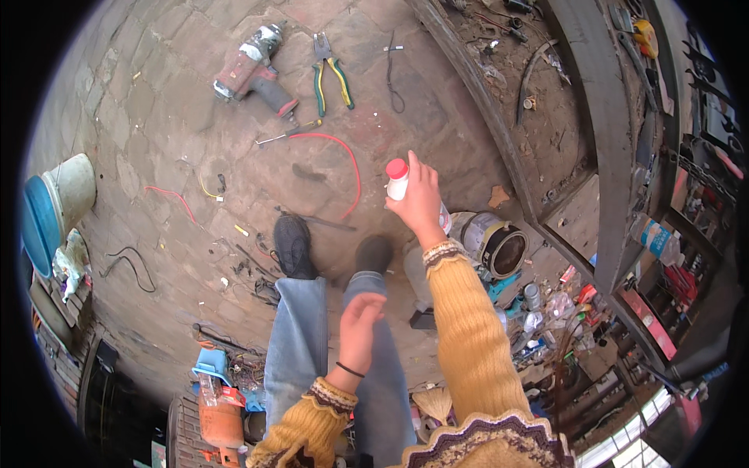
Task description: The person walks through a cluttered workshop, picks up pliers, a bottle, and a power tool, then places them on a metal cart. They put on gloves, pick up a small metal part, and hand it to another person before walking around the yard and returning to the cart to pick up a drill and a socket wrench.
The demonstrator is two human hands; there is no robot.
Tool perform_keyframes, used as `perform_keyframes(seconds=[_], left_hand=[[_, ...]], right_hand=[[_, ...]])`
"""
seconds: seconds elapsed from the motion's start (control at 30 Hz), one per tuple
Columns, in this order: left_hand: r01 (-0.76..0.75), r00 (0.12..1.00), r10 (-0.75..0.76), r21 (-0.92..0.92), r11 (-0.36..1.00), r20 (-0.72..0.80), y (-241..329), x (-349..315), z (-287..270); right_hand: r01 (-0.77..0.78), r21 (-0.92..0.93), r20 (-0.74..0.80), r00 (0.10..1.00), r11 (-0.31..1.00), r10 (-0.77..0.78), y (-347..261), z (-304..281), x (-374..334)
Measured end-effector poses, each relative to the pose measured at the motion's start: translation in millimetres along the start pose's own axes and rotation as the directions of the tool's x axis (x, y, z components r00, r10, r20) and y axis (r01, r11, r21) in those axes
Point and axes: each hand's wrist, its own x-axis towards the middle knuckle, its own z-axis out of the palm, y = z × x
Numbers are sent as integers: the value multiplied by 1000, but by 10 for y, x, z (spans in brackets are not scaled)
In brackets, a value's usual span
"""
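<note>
My right hand (pixel 422 200) is wrapped round a white bottle with a red cap (pixel 397 187), held above the ground in front of my right shoe. Its cap points up and away from me, and my fingers and palm cover much of its body. My left hand (pixel 362 321), with a dark band at the wrist, hovers over my right leg. Its fingers are loosely bent, and nothing shows in them. Just right of the bottle stands a round metal canister (pixel 491 243) with a dark open end.
On the worn brick floor ahead lie a red impact wrench (pixel 257 74), pliers (pixel 331 74), a screwdriver (pixel 292 134) and a curved red wire (pixel 351 160). A metal frame (pixel 499 117) runs along the right, with clutter below. Buckets (pixel 74 187) stand far left; an orange gas cylinder (pixel 221 421) sits lower left.
</note>
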Motion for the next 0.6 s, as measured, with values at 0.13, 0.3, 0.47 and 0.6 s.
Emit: perform_keyframes(seconds=[0.13, 0.3, 0.47, 0.6], left_hand=[[33, 999, -32, -32, 999, 37, -39, -86, 64], [7, 999, -3, -94, 996, 44, 43, -125, 13], [-16, 999, 22, -167, 986, 31, 128, -123, -34], [-4, 999, 10, -188, 982, 30, 140, -139, -24]], right_hand=[[-92, -1, -217, 972, 996, 90, 48, -310, -462], [-240, 161, -330, 901, 957, 282, 109, -496, -658], [-293, 324, -306, 867, 900, 392, 73, -574, -888], [-398, 391, -330, 782, 830, 530, 10, -668, -1368]])
